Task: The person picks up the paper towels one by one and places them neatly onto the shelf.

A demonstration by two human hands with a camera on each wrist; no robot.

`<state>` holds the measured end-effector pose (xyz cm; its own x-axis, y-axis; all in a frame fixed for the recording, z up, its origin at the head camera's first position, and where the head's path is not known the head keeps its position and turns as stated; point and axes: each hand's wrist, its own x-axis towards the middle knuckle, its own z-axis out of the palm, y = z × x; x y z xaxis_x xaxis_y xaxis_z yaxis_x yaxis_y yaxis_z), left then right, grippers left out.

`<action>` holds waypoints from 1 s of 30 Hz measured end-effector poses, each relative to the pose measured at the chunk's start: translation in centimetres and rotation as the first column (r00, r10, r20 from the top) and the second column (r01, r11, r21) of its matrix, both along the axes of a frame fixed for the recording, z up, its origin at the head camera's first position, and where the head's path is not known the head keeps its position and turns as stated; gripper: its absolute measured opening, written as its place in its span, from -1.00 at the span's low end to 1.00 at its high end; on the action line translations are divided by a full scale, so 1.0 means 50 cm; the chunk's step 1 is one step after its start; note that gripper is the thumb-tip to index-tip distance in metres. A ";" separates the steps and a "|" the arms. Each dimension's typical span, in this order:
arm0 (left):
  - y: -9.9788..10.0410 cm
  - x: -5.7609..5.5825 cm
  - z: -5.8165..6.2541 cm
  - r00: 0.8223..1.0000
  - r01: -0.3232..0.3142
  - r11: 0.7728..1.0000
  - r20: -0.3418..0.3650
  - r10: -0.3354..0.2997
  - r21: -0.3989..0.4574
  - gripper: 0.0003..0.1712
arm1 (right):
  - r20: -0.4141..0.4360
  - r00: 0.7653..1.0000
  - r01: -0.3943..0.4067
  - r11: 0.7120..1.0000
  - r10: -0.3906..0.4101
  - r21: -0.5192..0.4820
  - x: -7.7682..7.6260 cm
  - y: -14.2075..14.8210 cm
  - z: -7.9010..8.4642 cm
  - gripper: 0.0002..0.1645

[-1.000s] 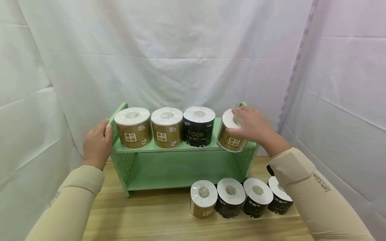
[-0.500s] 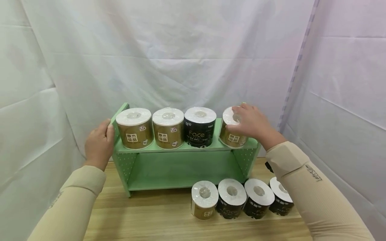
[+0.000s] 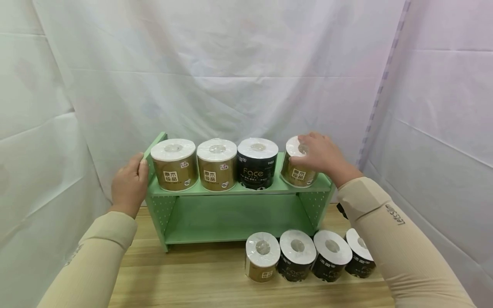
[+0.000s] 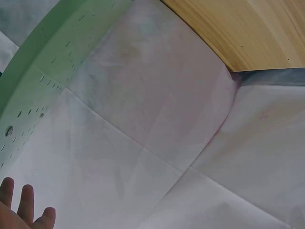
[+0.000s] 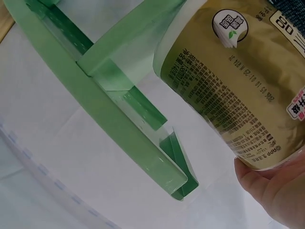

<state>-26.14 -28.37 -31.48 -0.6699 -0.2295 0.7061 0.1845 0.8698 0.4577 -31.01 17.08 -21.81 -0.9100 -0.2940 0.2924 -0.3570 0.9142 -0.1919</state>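
Observation:
In the head view, my right hand (image 3: 321, 155) grips a gold-wrapped toilet paper roll (image 3: 300, 176) from above, its thumb at the white top. This roll stands upright at the right end of the green shelf (image 3: 231, 218). Along the upper board to its left are a black toilet paper roll (image 3: 256, 170) and two gold ones. Against the shelf's left side panel (image 4: 52, 62) rests my left hand (image 3: 129, 182), its thumb at the front edge. Extended, spread fingers (image 4: 26, 202) show in the left wrist view. The right wrist view shows the held roll's printed side and my fingertips at its end.
On the wooden table (image 3: 185, 282), in front of the shelf's right half, a gold toilet paper roll (image 3: 262, 256) and several black ones (image 3: 296, 259) stand in a row. My right sleeve partly covers the last one. White cloth (image 3: 239, 64) hangs behind and at both sides.
The held gold roll has moved back from the shelf's front edge and straightened from a slight tilt. My left hand keeps its place at the side panel; the whole view shifts slightly.

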 end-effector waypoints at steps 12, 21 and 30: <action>0.002 0.001 0.001 1.000 -0.003 1.000 0.010 0.003 -0.002 -0.52 | 0.077 0.997 0.013 1.000 -0.012 -0.009 -0.015 0.002 0.004 -0.07; 0.001 0.001 0.001 1.000 0.002 1.000 0.018 -0.002 0.007 -0.52 | 0.114 0.993 0.009 1.000 -0.009 -0.004 -0.021 0.002 0.008 -0.08; 0.000 0.000 0.000 1.000 0.003 1.000 0.002 -0.003 0.003 -0.53 | 0.152 0.988 -0.004 0.999 0.008 -0.032 -0.031 0.004 0.008 -0.06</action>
<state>-26.16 -28.37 -31.47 -0.6723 -0.2297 0.7037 0.1856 0.8680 0.4606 -32.55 17.27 -21.42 -0.9428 -0.2924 0.1599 -0.3269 0.9048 -0.2728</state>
